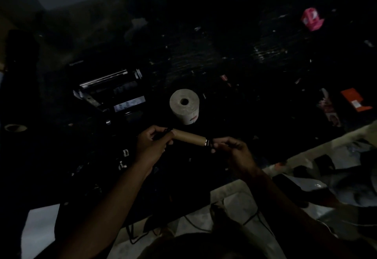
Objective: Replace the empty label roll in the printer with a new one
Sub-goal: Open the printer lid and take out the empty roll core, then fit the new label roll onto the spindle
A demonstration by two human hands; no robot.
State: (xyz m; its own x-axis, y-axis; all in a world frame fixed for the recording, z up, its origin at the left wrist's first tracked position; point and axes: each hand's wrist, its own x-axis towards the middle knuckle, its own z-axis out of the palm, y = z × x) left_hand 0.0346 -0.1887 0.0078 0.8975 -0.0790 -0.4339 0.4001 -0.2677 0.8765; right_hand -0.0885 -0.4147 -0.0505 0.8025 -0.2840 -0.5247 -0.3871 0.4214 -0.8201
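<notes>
The scene is very dark. I hold a brown cardboard core (189, 137), the empty roll, level above the black table, with a dark spindle running through it. My left hand (152, 146) grips its left end and my right hand (234, 152) pinches the dark spindle end sticking out on the right. A full white label roll (184, 105) stands on end just behind the core. The open printer (111, 93), with a shiny metal bar, sits to the left of the full roll.
A pink object (312, 19) lies far right at the back, an orange box (356, 99) and wrappers at the right edge. A tape roll (15, 127) sits at the left. Cables hang off the table's front edge (234, 181) over a cluttered light floor.
</notes>
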